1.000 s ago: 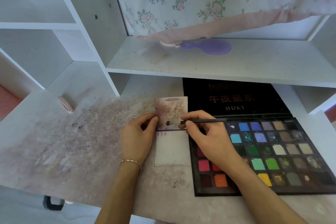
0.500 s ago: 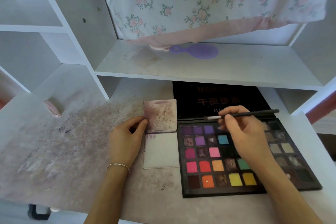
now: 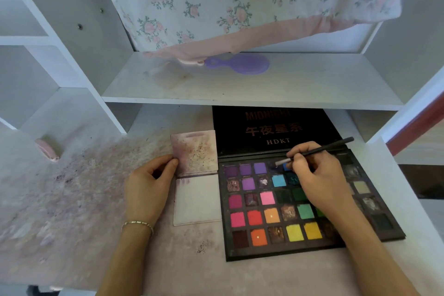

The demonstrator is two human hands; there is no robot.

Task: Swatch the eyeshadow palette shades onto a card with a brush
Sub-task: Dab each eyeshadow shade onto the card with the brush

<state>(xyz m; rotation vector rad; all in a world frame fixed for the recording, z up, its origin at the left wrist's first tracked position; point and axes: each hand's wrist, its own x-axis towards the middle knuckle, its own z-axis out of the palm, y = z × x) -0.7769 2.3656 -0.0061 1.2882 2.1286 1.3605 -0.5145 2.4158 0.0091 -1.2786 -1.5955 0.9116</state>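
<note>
Loading the brush from a top-row pan of the palette

My right hand [image 3: 319, 182] pinched the thin black-handled brush [image 3: 319, 150], its pale tip dipped towards a dark blue pan in the far row of the open black multi-colour eyeshadow palette [image 3: 276, 245], which lay on the stained counter [image 3: 72, 199] just right of the card. My left hand [image 3: 149, 185] held the left edge of the pinkish, powder-flecked folded card [image 3: 194, 151] between thumb and fingers, its near white panel [image 3: 199, 202] barely marked. I judged a light swirl best here: pick up little pigment, tap off the excess over the pan, and keep the card pinned flat for the stroke.
</note>
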